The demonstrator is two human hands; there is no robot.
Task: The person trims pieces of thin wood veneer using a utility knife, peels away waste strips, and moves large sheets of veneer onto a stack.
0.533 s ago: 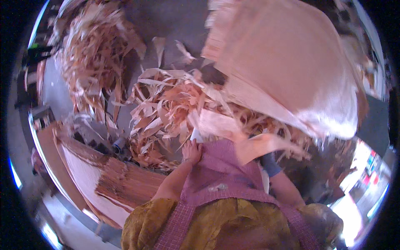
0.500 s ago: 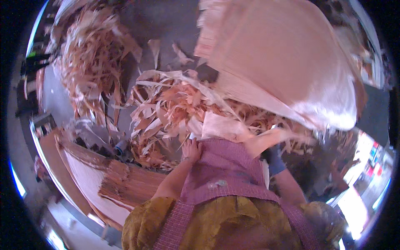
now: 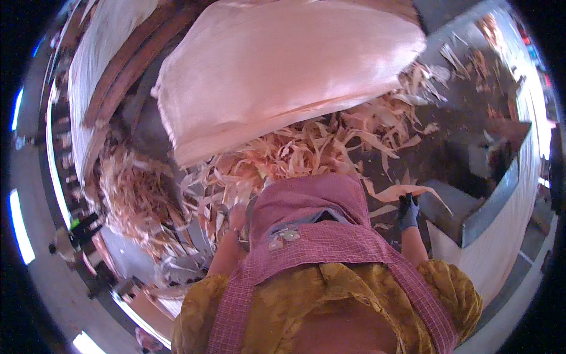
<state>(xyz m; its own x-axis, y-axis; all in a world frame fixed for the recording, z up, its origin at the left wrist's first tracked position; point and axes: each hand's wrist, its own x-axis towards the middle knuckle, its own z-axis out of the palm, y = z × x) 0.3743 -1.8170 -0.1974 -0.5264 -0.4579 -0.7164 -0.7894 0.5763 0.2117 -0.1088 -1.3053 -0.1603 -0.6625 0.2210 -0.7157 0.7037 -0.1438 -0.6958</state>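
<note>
Head camera, looking down past a pink checked apron (image 3: 312, 242): the right hand (image 3: 408, 213), in a dark glove, appears to pinch a thin curled wood strip (image 3: 396, 191) near its middle. The strip's long axis runs left to right, arching just beyond that hand, its far tip drooping to the right. The bare left hand (image 3: 238, 217) is well apart, across the apron; it is blurred, and I cannot tell whether it grasps anything. Ahead of both lie loose shavings (image 3: 300, 150), then a broad pale sheet (image 3: 283, 65)
</note>
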